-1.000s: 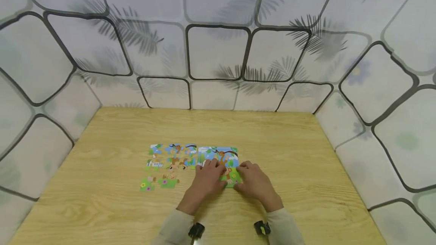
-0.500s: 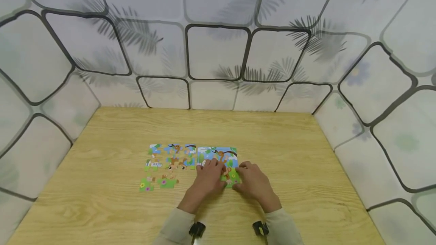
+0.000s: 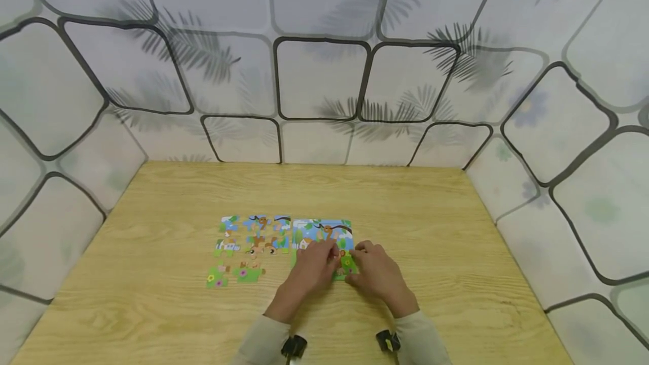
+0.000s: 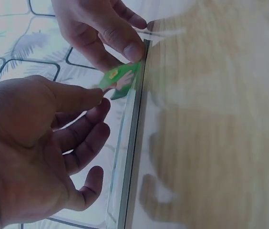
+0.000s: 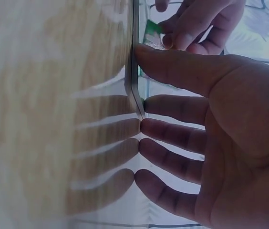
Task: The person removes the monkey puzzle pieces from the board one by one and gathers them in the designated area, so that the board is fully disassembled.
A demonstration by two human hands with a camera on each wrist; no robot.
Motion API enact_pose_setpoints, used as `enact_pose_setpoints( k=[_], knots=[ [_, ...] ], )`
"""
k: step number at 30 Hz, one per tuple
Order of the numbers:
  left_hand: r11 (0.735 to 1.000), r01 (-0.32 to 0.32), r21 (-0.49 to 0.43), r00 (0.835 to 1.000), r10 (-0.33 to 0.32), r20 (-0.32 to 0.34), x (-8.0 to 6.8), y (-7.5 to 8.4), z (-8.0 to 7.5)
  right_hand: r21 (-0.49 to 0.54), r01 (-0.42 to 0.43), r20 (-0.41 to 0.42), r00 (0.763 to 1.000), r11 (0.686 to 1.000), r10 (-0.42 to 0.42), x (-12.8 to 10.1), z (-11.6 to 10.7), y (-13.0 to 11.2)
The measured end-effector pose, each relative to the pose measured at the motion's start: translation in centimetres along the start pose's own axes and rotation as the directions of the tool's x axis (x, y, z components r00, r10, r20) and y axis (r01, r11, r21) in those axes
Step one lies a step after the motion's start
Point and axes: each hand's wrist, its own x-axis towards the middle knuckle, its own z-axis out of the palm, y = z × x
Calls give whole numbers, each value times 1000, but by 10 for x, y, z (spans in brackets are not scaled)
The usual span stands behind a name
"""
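While we looked down from the head camera, both hands met at the near edge of the assembled puzzle block (image 3: 322, 234), which lay flat on the wooden table (image 3: 456, 252). Our left hand (image 3: 310, 270) pinched a small green puzzle piece (image 3: 347, 265) between thumb and forefinger; in the left wrist view that green puzzle piece (image 4: 120, 78) stood tilted up off the board, its far edge at the block's rim. Our right hand (image 3: 377, 274) had its fingers straight and relaxed, its fingertips (image 5: 141, 102) touching the edge of the block, with the thumb laid along the rim just beside the piece. We could not quite tell from the blurred wrist views whether the right thumb touched the piece itself or only the block next to it.

To the left of the block, just beside it, lay a group of loose puzzle pieces (image 3: 253, 238) in rough rows, showing blue, brown and green print. Two green ones (image 3: 234, 275) sat nearest us, a little apart from the rest. Panelled walls (image 3: 319, 72) with a leaf pattern closed in the table on three sides.
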Motion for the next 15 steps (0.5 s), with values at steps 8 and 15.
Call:
enact_pose_setpoints(
  k=[8, 15],
  knots=[
    [1000, -3, -31, 1000, 3, 15, -8, -8, -16, -6, 20, 1, 1000, 1000, -20, -1, 0, 0],
    [997, 45, -57, 999, -45, -3, -19, -26, -33, 17, 6, 11, 1000, 1000, -6, -2, 0, -1]
  ],
)
